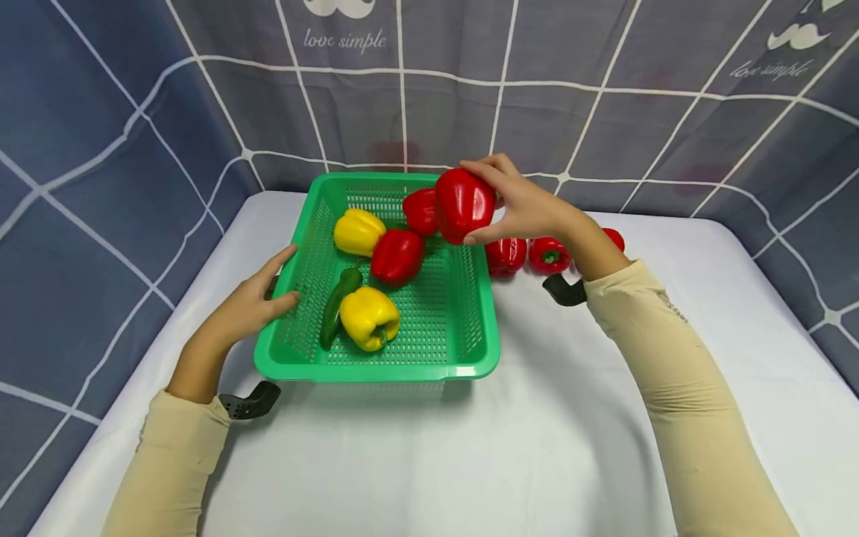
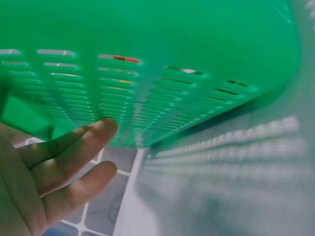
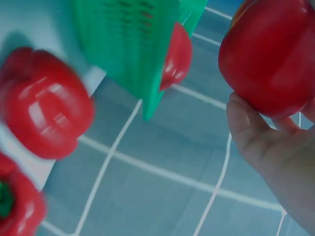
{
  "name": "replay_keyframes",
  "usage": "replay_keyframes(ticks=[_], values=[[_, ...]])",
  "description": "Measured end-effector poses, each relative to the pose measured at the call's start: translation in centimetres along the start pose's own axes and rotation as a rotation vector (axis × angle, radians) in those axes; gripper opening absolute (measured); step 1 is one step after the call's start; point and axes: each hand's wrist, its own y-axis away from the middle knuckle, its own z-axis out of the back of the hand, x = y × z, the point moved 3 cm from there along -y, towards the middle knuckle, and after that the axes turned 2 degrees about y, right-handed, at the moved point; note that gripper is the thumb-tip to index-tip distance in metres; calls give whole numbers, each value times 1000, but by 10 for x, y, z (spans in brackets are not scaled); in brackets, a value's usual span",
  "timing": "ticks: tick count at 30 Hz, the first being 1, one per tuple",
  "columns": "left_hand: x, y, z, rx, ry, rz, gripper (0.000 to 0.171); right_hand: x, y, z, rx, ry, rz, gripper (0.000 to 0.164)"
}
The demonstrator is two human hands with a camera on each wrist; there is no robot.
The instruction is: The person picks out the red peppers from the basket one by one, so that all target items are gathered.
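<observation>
My right hand (image 1: 530, 205) holds a red bell pepper (image 1: 464, 205) above the back right corner of the green plastic basket (image 1: 377, 373); the right wrist view shows the fingers against this pepper (image 3: 270, 54). My left hand (image 1: 244, 306) grips the basket's left rim, thumb over the edge and other fingers along the slotted outer wall (image 2: 162, 93). Inside the basket lie a yellow bell pepper (image 1: 359, 232), another yellow bell pepper (image 1: 369, 319), a long green pepper (image 1: 338, 307), a red bell pepper (image 1: 397, 258) and a further red one (image 1: 420, 212), partly hidden by the held pepper.
Right of the basket sit a red bell pepper (image 1: 506, 257), another with its green stem showing (image 1: 549, 255), and one (image 1: 614, 239) partly behind my right forearm. A white cloth (image 1: 416, 462) covers the table. A grey checked curtain (image 1: 456, 119) hangs behind and at the sides.
</observation>
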Motion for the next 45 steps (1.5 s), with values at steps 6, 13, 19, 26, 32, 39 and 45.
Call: replay_keyframes(ticks=[6, 13, 19, 26, 32, 39, 45], values=[[2, 12, 5, -23, -17, 18, 73, -18, 33, 1, -22, -60, -74, 90], [-1, 7, 0, -13, 10, -7, 72, -35, 83, -5, -32, -66, -155, 90], [0, -1, -5, 13, 8, -24, 72, -45, 114, -28, -32, -22, -175, 93], [1, -3, -7, -4, -24, -21, 72, -48, 123, -52, -2, 24, -134, 99], [0, -2, -4, -10, -26, -29, 73, -55, 117, -67, 40, 35, -136, 100], [1, -3, -2, -9, -25, -14, 73, -58, 109, -76, 61, 58, -137, 102], [2, -2, -5, -12, -10, -26, 73, -63, 107, -82, 66, 56, -154, 101]])
